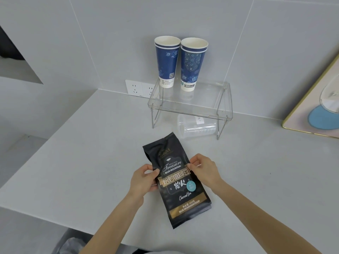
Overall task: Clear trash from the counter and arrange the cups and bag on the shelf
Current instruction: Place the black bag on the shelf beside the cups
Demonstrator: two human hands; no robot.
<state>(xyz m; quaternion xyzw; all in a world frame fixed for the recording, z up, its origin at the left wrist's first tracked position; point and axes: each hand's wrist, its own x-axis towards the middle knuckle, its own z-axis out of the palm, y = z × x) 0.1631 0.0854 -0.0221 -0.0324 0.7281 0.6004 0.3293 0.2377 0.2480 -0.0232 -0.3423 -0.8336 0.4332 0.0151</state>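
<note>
Our left hand pinches the left edge of the bag, thumb on its front, fingers curled behind. The bag — black, gold-lettered — lies tilted on the grey counter, its top toward the shelf. Our right hand pinches the bag's right edge the same way. Behind, on the clear shelf's left half, two blue cups stand upright side by side, touching. Under the shelf a clear cup lies on its side — mouth toward the left.
</note>
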